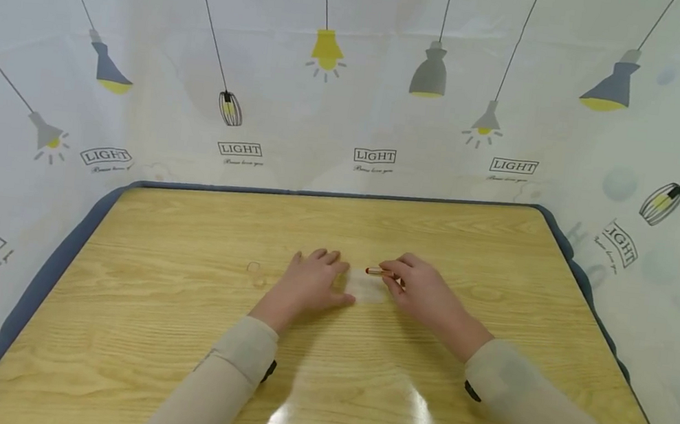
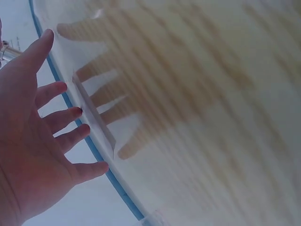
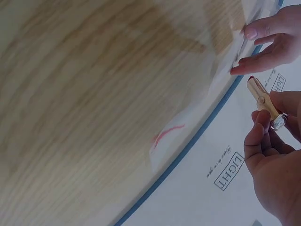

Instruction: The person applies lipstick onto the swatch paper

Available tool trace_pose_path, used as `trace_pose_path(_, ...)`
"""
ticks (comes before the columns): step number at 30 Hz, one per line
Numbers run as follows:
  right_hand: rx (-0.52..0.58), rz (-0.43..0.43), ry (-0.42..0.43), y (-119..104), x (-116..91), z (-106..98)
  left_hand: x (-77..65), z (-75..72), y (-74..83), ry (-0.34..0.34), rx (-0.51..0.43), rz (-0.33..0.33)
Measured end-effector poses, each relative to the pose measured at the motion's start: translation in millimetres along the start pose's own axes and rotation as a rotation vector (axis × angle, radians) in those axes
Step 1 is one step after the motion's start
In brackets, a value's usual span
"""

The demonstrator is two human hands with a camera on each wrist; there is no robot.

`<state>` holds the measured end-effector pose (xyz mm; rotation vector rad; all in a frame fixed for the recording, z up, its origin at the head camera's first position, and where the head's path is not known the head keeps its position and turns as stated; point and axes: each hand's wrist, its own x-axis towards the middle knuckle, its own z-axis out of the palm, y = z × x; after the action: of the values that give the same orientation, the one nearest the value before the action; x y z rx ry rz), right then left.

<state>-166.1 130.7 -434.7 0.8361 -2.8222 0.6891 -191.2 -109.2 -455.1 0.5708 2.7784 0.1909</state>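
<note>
My right hand (image 1: pixel 427 296) pinches a lipstick (image 1: pixel 378 271) between thumb and fingers. Its gold tube (image 3: pixel 263 103) lies nearly level, and the red tip points left toward my other hand. Beneath the tip is a small, pale, thin sheet of paper (image 1: pixel 364 288) on the tabletop. A curved red stroke (image 3: pixel 168 134) marks the sheet in the right wrist view. My left hand (image 1: pixel 312 281) is spread palm down, its thumb and forefinger at the sheet's left edge. In the left wrist view the left fingers (image 2: pixel 70 117) are straight and apart, with nothing gripped.
The glossy wood-grain table (image 1: pixel 164 345) reflects the hands and the overhead light. A dark blue edging (image 1: pixel 61 259) runs along its back and sides. Behind it hangs a white sheet (image 1: pixel 374 119) printed with lamps and the word LIGHT. A faint ring mark (image 1: pixel 254 267) shows left of my left hand.
</note>
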Motion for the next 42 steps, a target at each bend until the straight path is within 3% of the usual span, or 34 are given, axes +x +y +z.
trace_pose_path(8, -0.016, 0.012, -0.091, -14, 5, 17, -1.0, 5.7, -4.6, -0.023, -0.018, -0.004)
trace_pose_path(25, -0.044, -0.037, -0.074, -20, 1, 21, 0.9, 5.3, -4.5, -0.011, -0.061, -0.014)
trace_pose_path(32, -0.038, 0.015, -0.136, -22, 0, 24, 2.2, 6.0, -2.6, -0.022, -0.068, -0.014)
trace_pose_path(42, -0.077, -0.023, -0.144, -25, 2, 22, 2.1, 7.2, -4.1, -0.005, -0.074, -0.01)
